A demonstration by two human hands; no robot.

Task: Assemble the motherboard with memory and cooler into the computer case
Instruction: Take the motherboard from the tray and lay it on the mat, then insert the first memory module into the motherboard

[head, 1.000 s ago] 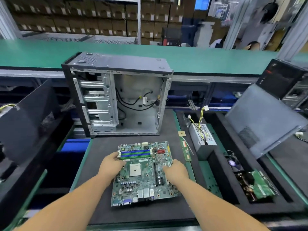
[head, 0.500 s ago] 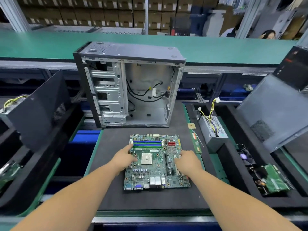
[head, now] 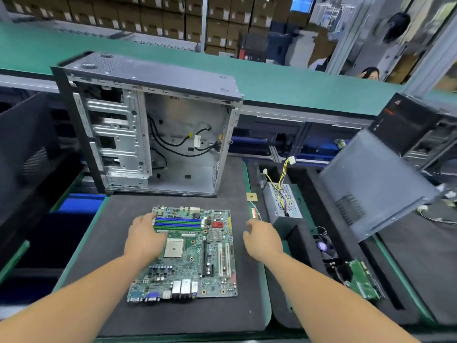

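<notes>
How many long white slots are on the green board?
2. Both white slots stand side by side on the motherboard, right of its long black slot. None looks hidden.

I can't read any words or numbers here. The white tag (head: pixel 197 141) on the wires inside my computer case (head: pixel 148 125), the little white sticker (head: pixel 188 235) on the motherboard (head: pixel 197 263), and the red marks (head: pixel 393 111) on the black case (head: pixel 408 125) far to my right are all too small and blurry to make out. The brown boxes (head: pixel 173 18) stacked at the back have pale labels, but those are too blurry for me to read too.
</notes>
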